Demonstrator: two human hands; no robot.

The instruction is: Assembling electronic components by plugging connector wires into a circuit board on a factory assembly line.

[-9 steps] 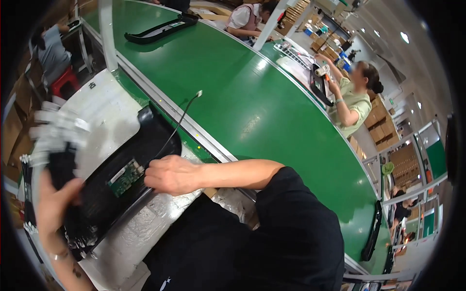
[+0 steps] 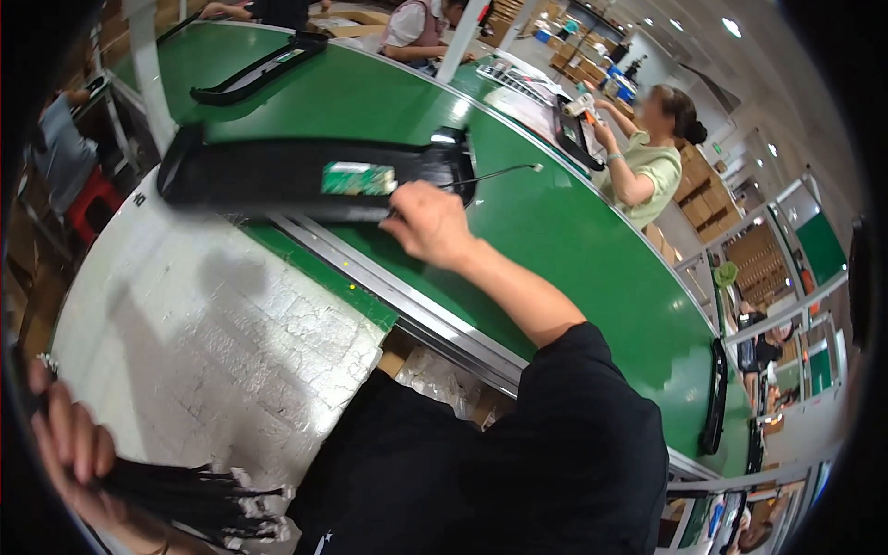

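Observation:
My right hand (image 2: pixel 433 225) grips the near edge of a long black plastic housing (image 2: pixel 250 176), held over the green conveyor belt. Inside the housing sits a green circuit board (image 2: pixel 356 178), just left of my fingers. From its right end a thin dark cable (image 2: pixel 495 174) sticks out, tipped with a small white connector. At the lower left, my left hand (image 2: pixel 79 449) is closed around a bundle of black cables (image 2: pixel 176 495) with white connectors at their ends. The housing is blurred by motion.
A white covered work surface (image 2: pixel 213 342) lies in front of me, bordered by the belt's metal rail (image 2: pixel 416 319). More black housings rest on the belt (image 2: pixel 555 305), one far left (image 2: pixel 259 69), one far right (image 2: pixel 714 398). Across it, a person in light green (image 2: pixel 647 166) handles another housing.
My right hand has carried the housing from the white surface up over the belt. My left hand has moved down and left with the cable bundle. The view has shifted slightly.

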